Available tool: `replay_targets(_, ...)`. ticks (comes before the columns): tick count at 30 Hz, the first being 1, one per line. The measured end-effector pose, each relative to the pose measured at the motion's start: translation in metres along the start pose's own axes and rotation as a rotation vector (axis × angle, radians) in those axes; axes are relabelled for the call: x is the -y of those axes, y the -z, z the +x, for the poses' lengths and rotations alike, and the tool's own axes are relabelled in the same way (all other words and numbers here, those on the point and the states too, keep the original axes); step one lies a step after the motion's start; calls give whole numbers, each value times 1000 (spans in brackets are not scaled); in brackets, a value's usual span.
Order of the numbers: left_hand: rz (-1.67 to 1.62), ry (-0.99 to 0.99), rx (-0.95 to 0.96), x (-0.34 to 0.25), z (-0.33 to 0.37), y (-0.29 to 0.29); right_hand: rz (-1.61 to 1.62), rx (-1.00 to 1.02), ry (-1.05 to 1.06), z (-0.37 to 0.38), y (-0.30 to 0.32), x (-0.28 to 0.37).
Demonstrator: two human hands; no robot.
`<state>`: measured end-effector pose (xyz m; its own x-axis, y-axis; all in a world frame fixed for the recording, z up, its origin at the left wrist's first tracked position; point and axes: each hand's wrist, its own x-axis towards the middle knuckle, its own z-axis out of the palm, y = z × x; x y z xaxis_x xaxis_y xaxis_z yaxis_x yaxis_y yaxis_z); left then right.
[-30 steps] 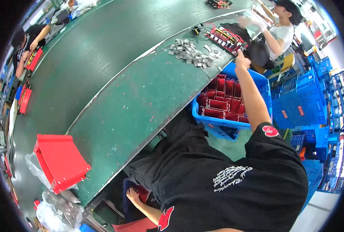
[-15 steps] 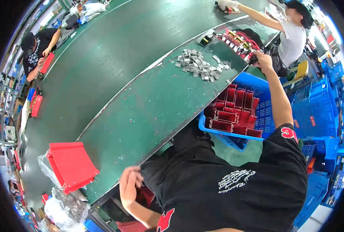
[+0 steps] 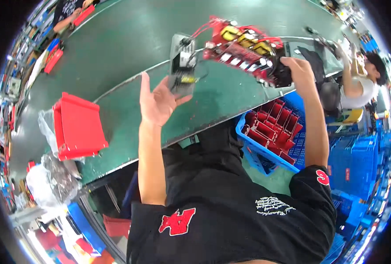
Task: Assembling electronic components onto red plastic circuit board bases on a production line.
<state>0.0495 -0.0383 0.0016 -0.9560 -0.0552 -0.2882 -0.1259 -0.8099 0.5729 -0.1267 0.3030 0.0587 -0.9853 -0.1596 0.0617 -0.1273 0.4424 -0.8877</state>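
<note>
My right hand [image 3: 300,72] grips the black end of a red circuit board assembly [image 3: 241,50], which carries yellow-wrapped coils and a row of pale parts. Red and black wires link its far-left end to a grey end panel with black sockets [image 3: 184,64], blurred by motion. Just below that panel is my left hand [image 3: 159,105], palm up with thumb and fingers spread. Its fingertips overlap the panel's lower edge in view; whether they touch, I cannot tell. To the left, a red metal housing [image 3: 82,127] rests on the green bench [image 3: 134,112].
A blue crate [image 3: 266,153] of red metal profiles stands by the bench edge at right. Clear plastic bags [image 3: 52,180] lie beyond the housing. More blue crates [image 3: 354,163] are stacked far right. Co-workers sit at the far left and right [image 3: 358,86].
My right hand has lifted the circuit board assembly off the bench and brought it left. My left hand has risen from the bench edge toward the end panel. The view has shifted.
</note>
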Motion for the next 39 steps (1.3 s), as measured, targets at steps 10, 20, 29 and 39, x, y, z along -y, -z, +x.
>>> replay_targets(10, 1442, -364, -608, -23, -71, 82, -444, 405, 231, -29, -150, 1)
replay_targets(20, 1755, -831, -149, 5, 40, -51, 101, -11, -22, -83, -133, -60)
replay_targets(29, 2370, -829, 391, 118, 233, -85, 184, -266, -208, -93, -47, -123)
replay_targets(39, 2542, -909, 446, 126, 233, -89, -491, -422, 114, 39, 19, -170)
